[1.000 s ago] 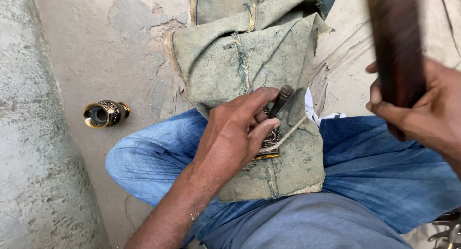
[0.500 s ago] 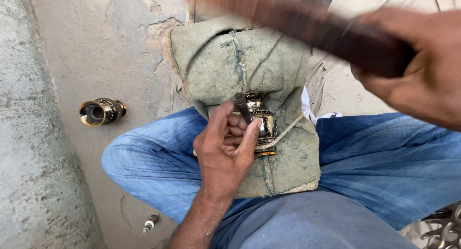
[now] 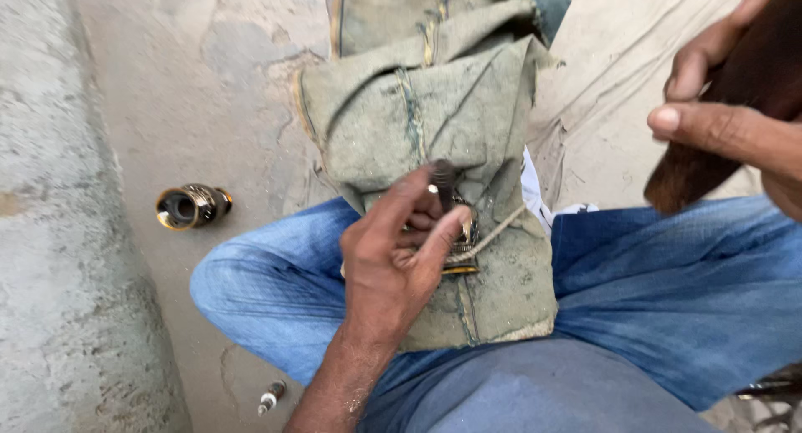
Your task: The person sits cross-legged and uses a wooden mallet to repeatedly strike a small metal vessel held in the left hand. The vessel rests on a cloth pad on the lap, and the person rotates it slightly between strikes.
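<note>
My left hand grips a small brass piece and a dark metal punch standing on it, all resting on a folded, dusty green cloth pad laid over my lap. A thin string runs across the pad beside the brass piece. At the upper right, my right hand holds a dark brown wooden mallet, raised above and to the right of the pad. My legs in blue jeans are crossed beneath the pad.
A second brass fitting lies on its side on the sandy concrete floor at the left. A low concrete ledge runs along the left edge. A small metal pin lies on the floor near my knee. Pale cloth covers the ground at upper right.
My right hand has swung the wooden mallet from across the top of the view up and off to the right. My left hand shifted its fingers around the brass piece and the punch.
</note>
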{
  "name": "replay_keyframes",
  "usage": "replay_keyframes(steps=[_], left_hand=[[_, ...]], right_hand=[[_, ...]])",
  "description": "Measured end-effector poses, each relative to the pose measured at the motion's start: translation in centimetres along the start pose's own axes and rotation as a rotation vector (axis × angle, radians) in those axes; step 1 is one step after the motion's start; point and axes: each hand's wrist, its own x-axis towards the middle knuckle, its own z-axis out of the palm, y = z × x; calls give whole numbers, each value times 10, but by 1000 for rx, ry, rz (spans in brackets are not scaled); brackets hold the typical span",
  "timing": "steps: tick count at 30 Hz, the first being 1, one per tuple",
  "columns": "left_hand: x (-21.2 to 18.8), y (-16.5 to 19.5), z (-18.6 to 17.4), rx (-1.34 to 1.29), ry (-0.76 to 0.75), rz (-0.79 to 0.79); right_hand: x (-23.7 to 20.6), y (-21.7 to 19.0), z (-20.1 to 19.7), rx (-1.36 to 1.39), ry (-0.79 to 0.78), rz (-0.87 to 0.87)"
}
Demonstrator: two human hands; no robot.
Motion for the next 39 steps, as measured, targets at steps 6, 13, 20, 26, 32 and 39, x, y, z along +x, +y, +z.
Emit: replay_keyframes(steps=[6,13,20,26,32,39], left_hand=[[13,2,3,72,-100,-39],[17,5,1,146,-116,26],[18,14,1,195,-139,66],[34,22,-4,281,-305,144],[49,28,-6,333,-511,169],[64,27,-6,373,-732,303]], right_hand=[[-7,19,0,159,-39,19],[3,17,-5,-320,-201,17],[8,13,-2,-505,-401,79],[-15,35,4,-574,-470,254],[-74,59,20,-324,-357,488],[-133,70,49,256,44,401]])
